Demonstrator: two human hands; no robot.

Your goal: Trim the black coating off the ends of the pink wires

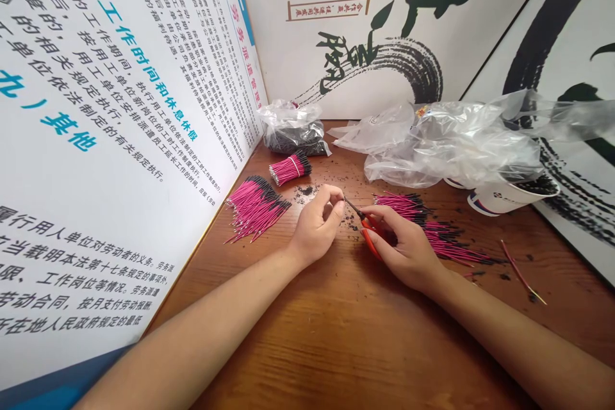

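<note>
My right hand (403, 243) grips a pair of scissors with orange handles (371, 237), their dark blades pointing up and left. The blade tips reach the fingertips of my left hand (319, 221), which is closed in a pinch. Whatever sits in that pinch is too small and too covered to name. Left of my left hand lies a loose pile of pink wires with black ends (258, 205). Behind it is a banded bundle of the same wires (291, 168). Beyond my right hand more pink wires (442, 237) are spread on the table.
Black scraps (305, 191) dot the wooden table (307, 346). A clear bag of black pieces (294, 131) stands at the back. On the right are crumpled plastic bags (446, 147), a tipped paper cup (504, 197) and a single wire (521, 272). Printed panels (327, 45) enclose the table.
</note>
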